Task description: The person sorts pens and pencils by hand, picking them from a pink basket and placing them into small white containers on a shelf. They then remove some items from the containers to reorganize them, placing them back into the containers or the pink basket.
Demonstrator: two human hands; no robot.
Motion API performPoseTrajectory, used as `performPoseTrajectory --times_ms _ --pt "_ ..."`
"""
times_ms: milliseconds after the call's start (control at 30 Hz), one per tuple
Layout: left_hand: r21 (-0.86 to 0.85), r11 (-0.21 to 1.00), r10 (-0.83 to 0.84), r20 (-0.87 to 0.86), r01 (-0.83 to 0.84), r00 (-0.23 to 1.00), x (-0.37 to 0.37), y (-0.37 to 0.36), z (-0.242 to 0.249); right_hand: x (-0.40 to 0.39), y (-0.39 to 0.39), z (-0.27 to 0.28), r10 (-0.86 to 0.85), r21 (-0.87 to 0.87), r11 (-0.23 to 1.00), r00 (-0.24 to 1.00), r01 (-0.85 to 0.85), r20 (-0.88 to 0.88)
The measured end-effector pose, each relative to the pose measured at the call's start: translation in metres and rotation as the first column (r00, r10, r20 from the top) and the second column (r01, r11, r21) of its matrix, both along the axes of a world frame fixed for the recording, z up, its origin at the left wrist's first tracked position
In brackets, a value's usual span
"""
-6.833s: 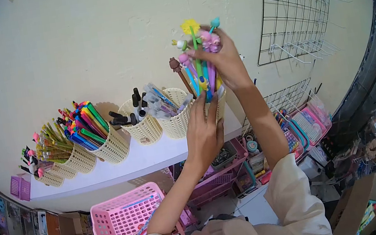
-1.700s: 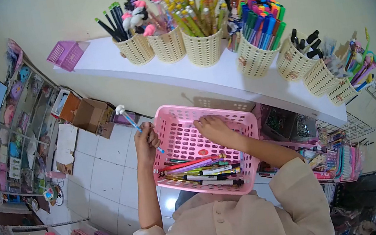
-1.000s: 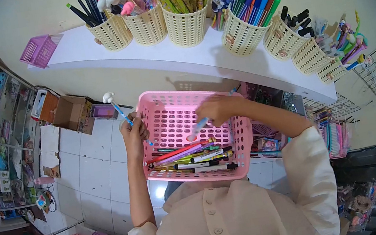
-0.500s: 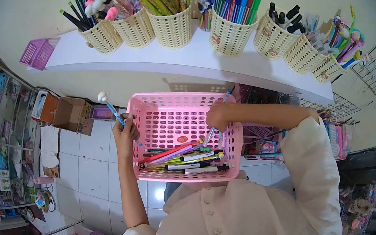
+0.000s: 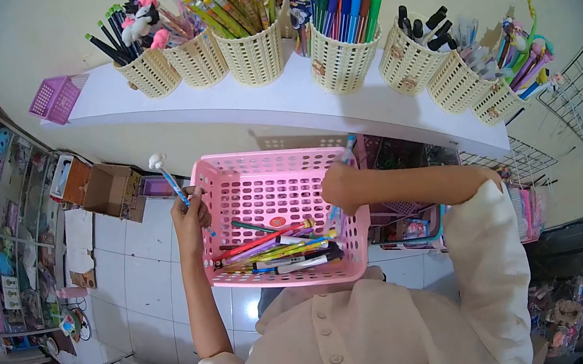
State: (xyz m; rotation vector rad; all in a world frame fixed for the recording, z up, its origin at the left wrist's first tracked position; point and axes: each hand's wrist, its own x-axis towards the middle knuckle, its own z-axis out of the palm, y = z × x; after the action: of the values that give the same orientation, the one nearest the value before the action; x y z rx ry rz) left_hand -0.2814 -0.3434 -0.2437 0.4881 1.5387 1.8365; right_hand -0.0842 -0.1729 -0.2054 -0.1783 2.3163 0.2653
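Observation:
A pink perforated plastic basket [image 5: 269, 157] is in front of my body. In it lie a red pen [image 5: 262, 240], yellow pencils [image 5: 301, 247], a dark green pen [image 5: 253, 226] and white markers with black caps [image 5: 302, 264]. My left hand [image 5: 190, 218] is closed at the basket's left side around a blue pen [image 5: 175, 186] topped with a white figure. Over the right side of the basket, my right hand [image 5: 341, 188] grips a light-blue pen [image 5: 350, 144], whose ends stick out above and below the fist.
Cream perforated cups [image 5: 253, 58] full of pens, pencils and markers stand along a white shelf [image 5: 189, 105] beyond the basket. A small purple basket [image 5: 57, 100] sits at the shelf's left end. On the floor at left are a cardboard box [image 5: 112, 190] and a display rack [image 5: 11, 224].
The pens and markers in the basket have shifted and lie more jumbled. In my right hand the pen now stands more upright. The basket appears slightly further left in view.

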Motion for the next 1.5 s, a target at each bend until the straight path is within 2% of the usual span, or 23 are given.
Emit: performPoseTrajectory --times_ms 100,133,200,333,400,433,467,533,567,667,700,733,800,833,867,933,1000,1067,1133,1233,1333,1400,1500 --pt "0.029 0.999 -0.027 0.028 0.026 0.999 0.0 -0.001 0.004 0.016 0.013 0.021 -0.075 -0.14 0.99 0.95 0.034 -0.302" --pt "0.041 0.999 -0.026 0.017 0.025 1.0 0.0 -0.001 0.005 0.018 0.011 0.035 -0.07 -0.129 0.991 0.947 0.031 -0.313" --pt "0.152 0.987 -0.088 0.187 0.06 0.978 0.005 -0.001 0.006 0.02 0.007 0.056 -0.313 -0.299 0.925 0.919 0.236 -0.242" --pt "0.25 0.955 -0.221 0.246 0.159 0.944 0.022 0.004 0.021 0.028 0.009 0.07 -0.362 -0.51 0.85 0.849 0.132 -0.385" --pt "0.398 0.91 -0.238 0.28 0.113 0.93 0.034 0.009 0.03 0.03 0.007 0.084 -0.552 -0.743 0.669 0.691 0.032 -0.467" --pt "0.546 0.834 -0.27 0.285 0.076 0.92 0.037 0.011 0.028 0.028 0.004 0.092 -0.593 -0.778 0.625 0.687 0.063 -0.421" --pt "0.563 0.822 -0.281 0.27 0.085 0.921 0.042 0.016 0.03 0.026 0.001 0.09 -0.587 -0.765 0.641 0.68 0.06 -0.44" --pt "0.602 0.798 -0.108 0.169 -0.016 0.98 0.058 0.022 0.048 0.026 -0.014 0.073 -0.862 -0.913 0.406 0.315 -0.038 -0.396" --pt "0.573 0.817 -0.14 0.084 0.067 0.987 0.062 0.024 0.056 0.021 -0.026 0.069 -0.948 -0.975 0.21 0.228 -0.07 -0.221" --pt "0.431 0.896 -0.077 -0.088 0.108 0.993 0.072 0.035 0.063 0.005 -0.044 0.057 -0.943 -0.969 0.233 0.226 -0.083 -0.247" --pt "0.393 0.906 -0.087 -0.186 0.155 0.979 0.073 0.038 0.07 0.0 -0.047 0.053 -0.917 -0.95 0.311 0.256 -0.017 -0.305" --pt "0.395 0.904 -0.092 -0.194 0.164 0.977 0.07 0.036 0.069 -0.004 -0.051 0.048 -0.917 -0.949 0.315 0.249 -0.022 -0.311" --pt "0.301 0.949 -0.072 -0.065 0.088 0.995 0.068 0.033 0.065 -0.007 -0.056 0.042 -0.96 -0.982 0.183 0.223 0.049 -0.168" --pt "0.357 0.933 -0.024 -0.051 0.041 0.998 0.066 0.031 0.068 -0.008 -0.059 0.04 -0.98 -0.972 0.143 0.108 -0.186 -0.164" --pt "0.429 0.903 0.024 -0.011 -0.017 1.0 0.063 0.031 0.072 -0.002 -0.058 0.045 -0.983 -0.971 0.156 0.069 -0.183 -0.171" --pt "0.576 0.817 0.03 -0.022 -0.012 0.999 0.049 0.028 0.075 0.01 -0.051 0.063 -0.973 -0.891 -0.138 -0.108 -0.432 0.203" --pt "0.611 0.791 0.029 -0.032 -0.003 0.999 0.033 0.024 0.079 0.022 -0.045 0.085 -0.932 -0.819 0.034 -0.314 -0.573 0.18" --pt "0.6 0.8 0.005 -0.023 0.009 1.0 0.019 0.021 0.078 0.038 -0.03 0.103 -0.853 -0.787 0.19 -0.496 -0.586 0.163" --pt "0.611 0.791 -0.014 0.059 -0.025 0.998 0.009 0.022 0.07 0.044 -0.01 0.119 -0.835 -0.584 0.288 -0.498 -0.759 0.235" --pt "0.605 0.796 -0.057 0.07 0.003 0.996 0.008 0.023 0.063 0.047 -0.011 0.159 -0.736 -0.475 0.46 -0.621 -0.75 0.268" --pt "0.597 0.802 -0.108 0.102 0.026 0.989 0.004 0.019 0.053 0.074 -0.008 0.18 -0.716 -0.461 0.571 -0.687 -0.68 0.127" --pt "0.59 0.807 -0.157 0.165 0.03 0.974 -0.001 0.016 0.05 0.088 0.0 0.191 -0.514 -0.311 0.814 -0.858 -0.491 0.009" --pt "0.565 0.824 -0.166 0.194 0.028 0.967 -0.009 0.014 0.047 0.1 0.016 0.208 -0.524 -0.21 0.828 -0.851 -0.52 0.041"
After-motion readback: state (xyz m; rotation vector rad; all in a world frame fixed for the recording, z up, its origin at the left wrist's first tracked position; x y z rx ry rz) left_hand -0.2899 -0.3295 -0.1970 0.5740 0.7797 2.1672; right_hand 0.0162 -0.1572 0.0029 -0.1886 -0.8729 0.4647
